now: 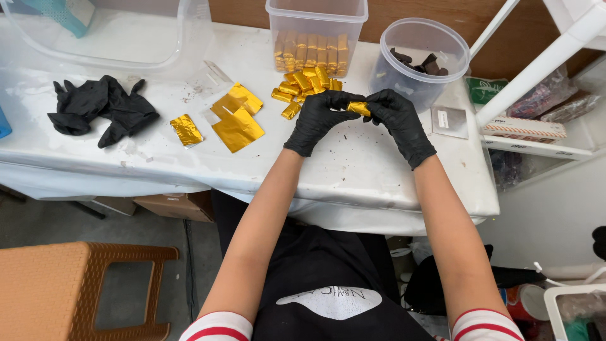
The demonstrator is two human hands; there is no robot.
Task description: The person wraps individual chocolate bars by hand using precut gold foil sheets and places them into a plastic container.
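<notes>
Gold foil piece, black gloves

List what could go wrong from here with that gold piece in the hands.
1. Both hands, left and right, pinch the gold piece above the table; a slip could drop it among the dark crumbs.
2. Hard twisting may tear the foil.
3. The left elbow could sweep the loose foil sheets off the near edge.

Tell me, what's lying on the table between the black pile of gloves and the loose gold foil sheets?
In the head view, one small crinkled gold foil piece lies between the spare gloves and the foil sheets.
</notes>
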